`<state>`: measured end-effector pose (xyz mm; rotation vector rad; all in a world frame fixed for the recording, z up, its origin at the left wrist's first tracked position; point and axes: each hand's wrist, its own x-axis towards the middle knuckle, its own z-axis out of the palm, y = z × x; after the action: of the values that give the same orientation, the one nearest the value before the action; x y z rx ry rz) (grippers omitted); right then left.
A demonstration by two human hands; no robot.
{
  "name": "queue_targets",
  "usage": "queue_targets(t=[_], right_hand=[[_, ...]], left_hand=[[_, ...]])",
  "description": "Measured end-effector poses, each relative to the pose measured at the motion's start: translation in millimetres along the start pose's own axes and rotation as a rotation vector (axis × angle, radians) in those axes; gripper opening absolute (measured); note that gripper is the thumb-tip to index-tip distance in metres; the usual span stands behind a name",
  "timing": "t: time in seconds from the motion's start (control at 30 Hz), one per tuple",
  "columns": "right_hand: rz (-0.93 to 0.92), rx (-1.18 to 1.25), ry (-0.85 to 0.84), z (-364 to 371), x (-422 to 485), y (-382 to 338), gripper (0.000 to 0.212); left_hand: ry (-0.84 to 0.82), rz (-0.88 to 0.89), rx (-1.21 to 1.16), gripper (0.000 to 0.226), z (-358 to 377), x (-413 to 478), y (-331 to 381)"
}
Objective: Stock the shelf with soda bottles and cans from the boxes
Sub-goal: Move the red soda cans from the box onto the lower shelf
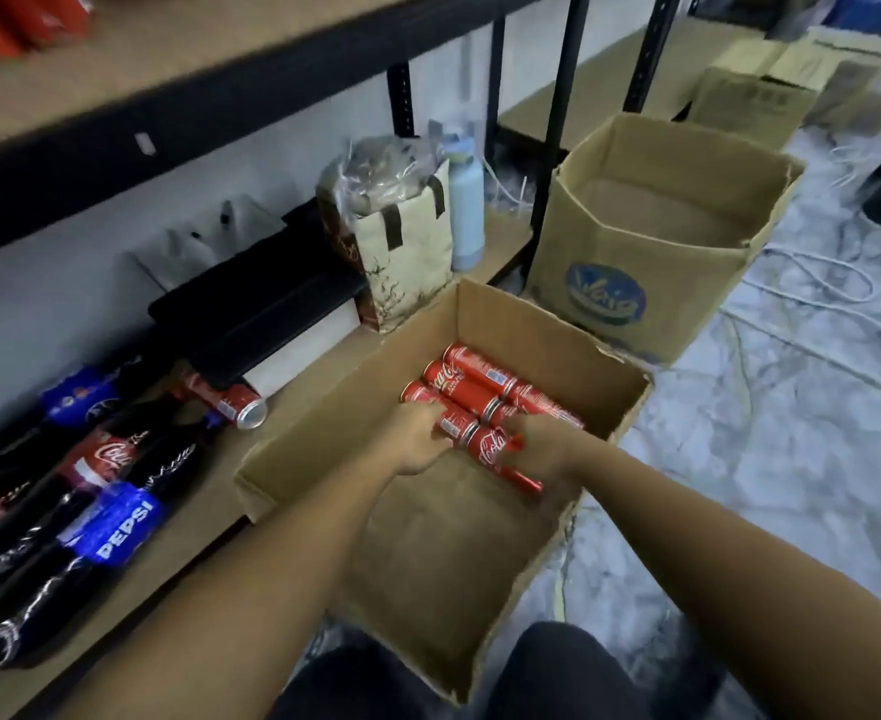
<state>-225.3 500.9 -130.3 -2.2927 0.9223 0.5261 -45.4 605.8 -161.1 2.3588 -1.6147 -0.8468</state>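
An open cardboard box (pixel 485 324) on the floor holds several red Coca-Cola cans (pixel 472 379) lying on their sides. Both my hands reach into it. My left hand (pixel 417 439) curls its fingers over the nearest row's far can. My right hand (pixel 542 446) grips a red can (pixel 493 444) at the near end of that row. On the lowest shelf board (pixel 303 366) to the left lie dark Coca-Cola and Pepsi bottles (pixel 116 517) and one red can (pixel 230 400) on its side.
An empty taller cardboard box (pixel 651 283) stands beyond the can box. A beige bag (pixel 407 252), a pale blue bottle (pixel 467 210) and a black case (pixel 267 304) sit on the lowest shelf. White cables (pixel 817 283) trail over the marble floor. My knees show at the bottom.
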Motion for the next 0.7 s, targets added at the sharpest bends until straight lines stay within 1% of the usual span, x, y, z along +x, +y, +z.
queue_targets(t=[0.1, 0.2, 0.27, 0.37, 0.43, 0.47, 0.5, 0.53, 0.63, 0.7], right_hand=[[0.093, 0.065, -0.068, 10, 49, 15, 0.067], [0.159, 0.128, -0.048, 31, 86, 27, 0.064], [0.222, 0.154, -0.009, 43, 102, 31, 0.06], [0.254, 0.099, 0.051, 55, 118, 35, 0.054], [0.247, 0.073, 0.043, 64, 124, 35, 0.052], [0.245, 0.068, 0.038, 69, 126, 34, 0.051], [0.242, 0.058, 0.042, 73, 127, 33, 0.053], [0.238, 0.043, 0.045, 76, 128, 32, 0.057], [0.227, 0.011, 0.002, 86, 131, 25, 0.074], [0.223, 0.024, -0.071, 95, 132, 23, 0.083]], left_hand=[[-0.042, -0.038, 0.073, 0.048, 22, 46, -24], [-0.048, -0.056, 0.205, 0.06, 47, 82, -42], [-0.027, -0.038, 0.251, 0.06, 60, 100, -49], [-0.002, 0.002, 0.257, 0.061, 78, 114, -59], [0.041, 0.028, 0.266, 0.054, 85, 112, -66], [0.098, 0.013, 0.248, 0.047, 88, 108, -69], [0.176, -0.032, 0.191, 0.039, 90, 102, -71], [0.251, -0.119, 0.102, 0.036, 92, 95, -72], [0.406, -0.491, -0.241, 0.042, 100, 77, -76], [0.444, -0.717, -0.496, 0.054, 98, 73, -72]])
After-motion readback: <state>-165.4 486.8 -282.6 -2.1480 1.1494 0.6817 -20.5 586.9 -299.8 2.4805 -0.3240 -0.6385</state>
